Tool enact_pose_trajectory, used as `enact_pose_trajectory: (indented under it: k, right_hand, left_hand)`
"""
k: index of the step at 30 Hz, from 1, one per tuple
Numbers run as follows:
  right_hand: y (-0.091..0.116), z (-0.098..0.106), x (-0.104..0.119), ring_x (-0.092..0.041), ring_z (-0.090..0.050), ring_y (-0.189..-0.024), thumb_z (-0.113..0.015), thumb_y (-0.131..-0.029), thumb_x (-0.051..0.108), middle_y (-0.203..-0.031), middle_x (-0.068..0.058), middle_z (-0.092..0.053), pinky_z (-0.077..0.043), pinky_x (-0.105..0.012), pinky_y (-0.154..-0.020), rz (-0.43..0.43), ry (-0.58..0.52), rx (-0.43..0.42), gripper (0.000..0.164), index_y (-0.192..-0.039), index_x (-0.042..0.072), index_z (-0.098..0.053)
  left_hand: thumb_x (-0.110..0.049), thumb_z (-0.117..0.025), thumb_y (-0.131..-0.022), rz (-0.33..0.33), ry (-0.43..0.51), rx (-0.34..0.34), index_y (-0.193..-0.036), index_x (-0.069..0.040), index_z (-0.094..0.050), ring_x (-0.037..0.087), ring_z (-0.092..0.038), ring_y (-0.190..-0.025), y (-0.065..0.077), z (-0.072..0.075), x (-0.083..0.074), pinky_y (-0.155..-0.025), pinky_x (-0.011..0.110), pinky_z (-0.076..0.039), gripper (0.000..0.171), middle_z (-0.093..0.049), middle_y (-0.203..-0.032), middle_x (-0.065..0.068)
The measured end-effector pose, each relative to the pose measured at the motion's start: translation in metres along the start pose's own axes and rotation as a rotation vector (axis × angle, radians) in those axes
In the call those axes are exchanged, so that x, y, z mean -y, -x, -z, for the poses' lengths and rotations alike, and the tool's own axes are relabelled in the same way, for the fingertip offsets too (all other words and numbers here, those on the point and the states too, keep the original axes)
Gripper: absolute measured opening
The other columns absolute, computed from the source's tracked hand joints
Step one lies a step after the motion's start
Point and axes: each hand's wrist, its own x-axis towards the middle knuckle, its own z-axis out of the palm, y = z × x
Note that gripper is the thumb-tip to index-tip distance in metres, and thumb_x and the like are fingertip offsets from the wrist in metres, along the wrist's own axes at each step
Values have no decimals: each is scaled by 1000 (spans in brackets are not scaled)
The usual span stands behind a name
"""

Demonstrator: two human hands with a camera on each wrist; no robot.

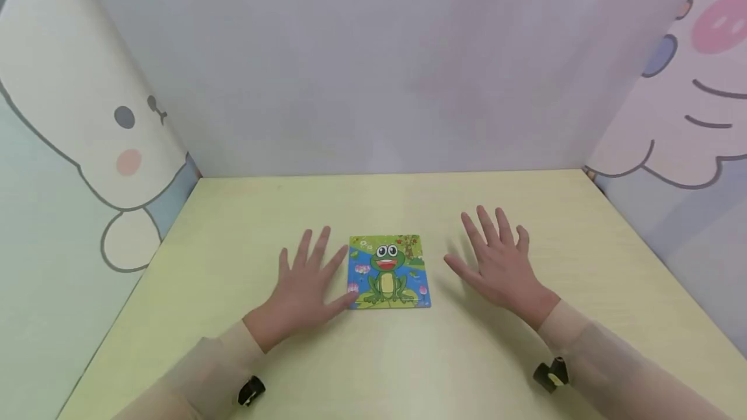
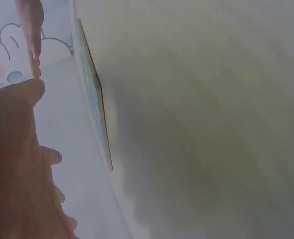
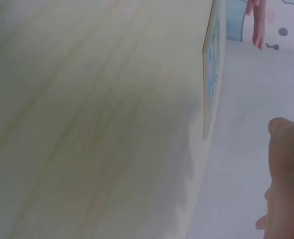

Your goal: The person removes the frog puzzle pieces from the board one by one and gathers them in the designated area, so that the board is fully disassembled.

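Note:
A square frog picture board [image 1: 388, 274], brightly printed with a green frog, lies flat near the middle of the table. Just left of it hovers my left hand [image 1: 303, 290], fingers spread, its thumb overlapping the board's lower left edge in the head view. To the board's right, a short gap away, my right hand [image 1: 498, 264] is held with fingers spread and nothing in it. The left wrist view shows the left hand [image 2: 17, 164] above the table, apart from the thin board [image 2: 98, 94]. In the right wrist view the right hand [image 3: 289, 174] is likewise raised, with the board [image 3: 211, 64] beyond.
The pale yellow table [image 1: 233, 212] meets a plain light wall [image 1: 373, 70] at the back. Side panels with cartoon animals stand at the left [image 1: 125, 148] and right [image 1: 671, 109]. Small black devices [image 1: 251, 391] sit at both sleeves.

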Motion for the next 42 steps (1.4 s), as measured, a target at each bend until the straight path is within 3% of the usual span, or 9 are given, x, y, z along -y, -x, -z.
enact_pose_trajectory:
  k: [7, 16, 24, 30, 37, 42]
  right_hand:
    - [-24, -9, 18, -43, -45, -142, -72, -96, 43, -157, -20, -50, -33, -68, -110, 203, -72, 15, 80, -159, 6, -41]
    - [-66, -27, 62, -36, -55, -135, -76, -97, 38, -146, -14, -61, -43, -61, -109, 349, -160, 189, 72, -155, 8, -47]
    - [-93, -39, 92, -33, -55, -136, -71, -101, 36, -146, -11, -61, -43, -60, -113, 350, -181, 314, 70, -159, 10, -41]
    - [-104, -42, 102, -29, -59, -124, -69, -100, 26, -131, -8, -64, -45, -57, -110, 329, -213, 355, 67, -159, 9, -41]
    - [-114, -36, 113, -33, -57, -132, -70, -98, 23, -144, -13, -60, -42, -59, -115, 315, -195, 431, 67, -158, 10, -44]
    - [-118, -35, 117, -32, -55, -133, -71, -97, 22, -144, -12, -59, -39, -59, -118, 294, -182, 476, 66, -157, 13, -45]
  left_hand:
    - [-63, -54, -101, -170, 20, 146, -164, -23, -38, 49, -10, -161, 11, -10, -14, -114, 81, -22, 76, -11, -177, 15]
    - [-61, -50, -104, -207, 37, 209, -164, -22, -38, 50, -14, -160, 12, -13, -20, -110, 83, -27, 72, -12, -177, 15]
    - [-62, -50, -104, -198, 23, 249, -163, -23, -39, 50, -18, -159, 11, -14, -20, -110, 84, -27, 72, -18, -176, 14]
    - [-60, -52, -104, -198, 14, 243, -163, -23, -40, 51, -20, -158, 9, -13, -21, -108, 84, -28, 71, -21, -175, 15]
    - [-58, -53, -104, -205, -15, 232, -162, -22, -42, 52, -24, -157, 9, -10, -23, -106, 83, -32, 68, -23, -174, 16]
    - [-57, -54, -104, -201, -27, 237, -161, -22, -42, 52, -26, -156, 9, -9, -24, -105, 83, -34, 68, -24, -174, 16]
